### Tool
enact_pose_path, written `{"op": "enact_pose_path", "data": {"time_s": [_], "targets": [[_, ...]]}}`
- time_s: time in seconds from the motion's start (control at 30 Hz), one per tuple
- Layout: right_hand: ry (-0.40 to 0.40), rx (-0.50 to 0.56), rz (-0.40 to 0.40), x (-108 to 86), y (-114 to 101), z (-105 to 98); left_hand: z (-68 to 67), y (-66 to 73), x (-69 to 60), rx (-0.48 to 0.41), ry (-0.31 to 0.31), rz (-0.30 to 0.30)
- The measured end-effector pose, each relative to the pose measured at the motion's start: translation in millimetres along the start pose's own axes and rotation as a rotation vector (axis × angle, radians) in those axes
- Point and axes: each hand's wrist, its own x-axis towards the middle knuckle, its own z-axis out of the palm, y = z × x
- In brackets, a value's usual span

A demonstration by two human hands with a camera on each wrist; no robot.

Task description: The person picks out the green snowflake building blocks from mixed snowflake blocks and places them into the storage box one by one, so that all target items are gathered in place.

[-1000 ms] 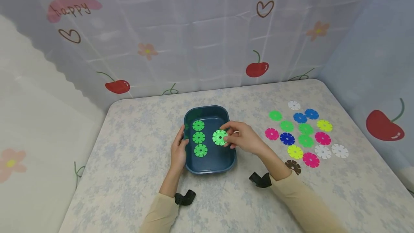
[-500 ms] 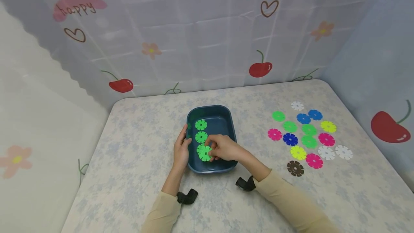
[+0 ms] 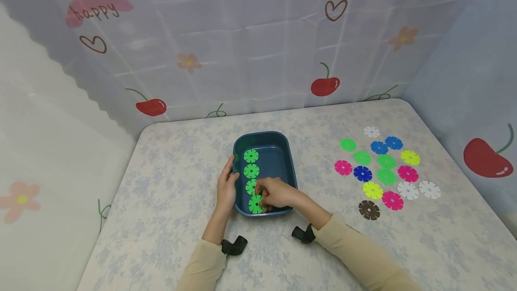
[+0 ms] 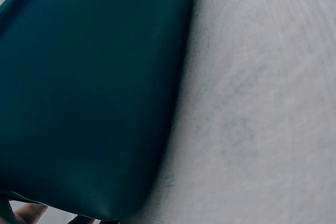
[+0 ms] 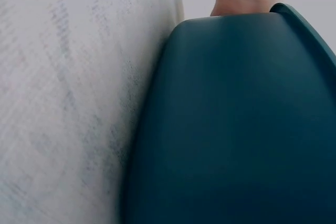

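In the head view, a dark teal plastic tray [image 3: 276, 160] stands on the table, a column of green snowflake discs [image 3: 251, 171] along its left side. My left hand [image 3: 226, 191] grips the tray's left rim, thumb over the edge and fingers along the outer wall. Inside the tray's near end, my right hand [image 3: 278, 192] pinches a green snowflake disc [image 3: 255, 205] at the bottom of that column. Its fingers partly cover the disc just above. Both wrist views are mostly filled by the tray's outer wall [image 4: 94, 87], so neither shows the pinched disc.
On the right side of the table lie several loose notched discs: green ones [image 3: 386, 161], blue ones [image 3: 378, 148], pink ones [image 3: 408, 174], yellow ones [image 3: 372, 190], white ones [image 3: 429, 190] and a brown disc [image 3: 369, 210]. A printed curtain [image 3: 250, 48] hangs behind the table's back edge.
My right hand has carried the green disc from the tray's right side to the left, then toward the near end below the other three. The left hand has kept its hold on the rim.
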Motion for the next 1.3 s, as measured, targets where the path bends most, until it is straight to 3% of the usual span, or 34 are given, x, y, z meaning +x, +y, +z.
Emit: {"op": "enact_pose_path", "data": {"time_s": [0.47, 0.83, 1.1, 1.3], "targets": [[0.037, -0.048, 0.047, 2.0, 0, 4, 0.1, 0.0, -0.7, 0.014, 0.009, -0.001], [0.068, -0.059, 0.031, 0.1, -1, 4, 0.4, 1.1, -0.5, -0.001, -0.002, -0.004], [0.073, -0.072, 0.022, 1.5, -1, 4, 2.2, 36.2, -14.7, 0.008, -0.028, -0.034], [0.068, -0.101, 0.02, 2.2, -3, 4, -0.5, 17.5, -5.0, -0.003, -0.028, -0.036]]}}
